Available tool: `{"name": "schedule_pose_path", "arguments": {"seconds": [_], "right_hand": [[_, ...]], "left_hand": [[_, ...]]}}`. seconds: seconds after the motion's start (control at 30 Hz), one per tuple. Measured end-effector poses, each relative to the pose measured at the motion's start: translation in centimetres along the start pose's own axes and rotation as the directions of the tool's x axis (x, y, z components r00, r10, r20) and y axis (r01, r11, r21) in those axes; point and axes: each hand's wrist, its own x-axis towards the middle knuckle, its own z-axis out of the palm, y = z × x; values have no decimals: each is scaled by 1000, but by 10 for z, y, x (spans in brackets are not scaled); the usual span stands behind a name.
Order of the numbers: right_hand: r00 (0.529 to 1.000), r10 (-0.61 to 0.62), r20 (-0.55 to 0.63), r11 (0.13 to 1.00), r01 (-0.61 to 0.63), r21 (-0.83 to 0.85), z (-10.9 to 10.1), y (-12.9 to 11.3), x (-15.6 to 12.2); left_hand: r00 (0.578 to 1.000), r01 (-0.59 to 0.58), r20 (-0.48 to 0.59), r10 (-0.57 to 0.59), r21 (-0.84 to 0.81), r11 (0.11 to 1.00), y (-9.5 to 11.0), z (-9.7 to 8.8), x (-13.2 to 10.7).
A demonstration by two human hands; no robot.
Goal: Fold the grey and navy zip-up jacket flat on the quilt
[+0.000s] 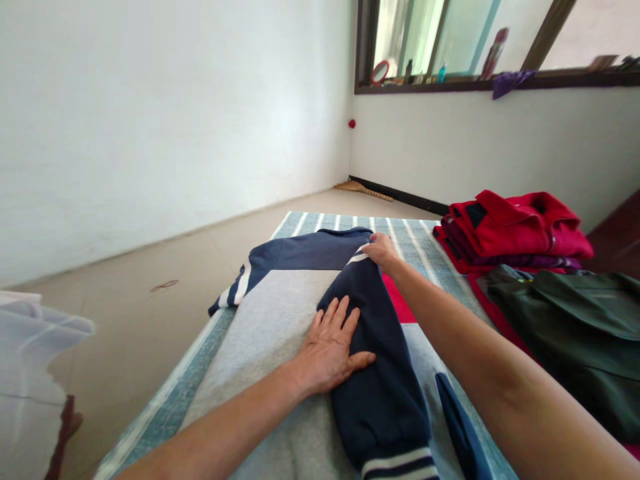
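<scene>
A grey and navy sweatshirt (280, 313) with white stripes on its sleeves lies spread on a striped cloth. One navy sleeve (385, 373) is folded across the body, its striped cuff toward me. My left hand (333, 350) rests flat on that sleeve and the grey front, fingers spread. Farther off, my right hand (381, 251) pinches the sweatshirt at the shoulder near the collar; its fingertips are partly hidden. The other sleeve (237, 287) sticks out to the left. Beside my right forearm, a red patch of fabric shows.
Under the sweatshirt is a blue-green striped cloth (420, 250). Folded red clothes (520, 227) are stacked at the right, with a dark green garment (590, 320) nearer me. White translucent material (35, 373) stands at the left. A broom (363, 189) lies by the wall.
</scene>
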Motion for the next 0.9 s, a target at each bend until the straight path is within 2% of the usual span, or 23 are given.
{"name": "schedule_pose_path", "arguments": {"seconds": [0.07,0.13,0.23,0.3,0.4,0.53,0.7,0.83,0.9], "right_hand": [[992,-118,-38,978,109,-180,-4,-3,-14],[975,-223,-16,915,203,-348,-10,-3,-34],[945,-316,89,790,314,-527,-19,5,-76],[920,-348,180,700,383,-603,-26,17,-107],[873,-362,327,576,486,-658,-37,37,-143],[845,-345,409,472,533,-702,-51,55,-159],[838,-351,418,416,539,-732,-54,50,-172],[808,-361,466,353,581,-734,-48,43,-211],[792,-343,506,330,605,-724,-45,46,-232]], "left_hand": [[1000,-16,-25,15,-30,999,-1,-5,3],[993,-34,-111,28,-60,998,-5,-9,7],[972,-15,-235,-1,-66,998,-15,-8,15],[974,39,-220,-44,-25,999,-21,-5,17],[984,70,-165,-60,56,996,-26,1,16],[989,22,-150,-6,101,995,-29,1,13],[986,18,-169,10,164,986,-25,-7,13],[960,15,-275,42,200,980,-13,-6,10],[964,-20,-258,68,184,983,-7,-1,7]]}}
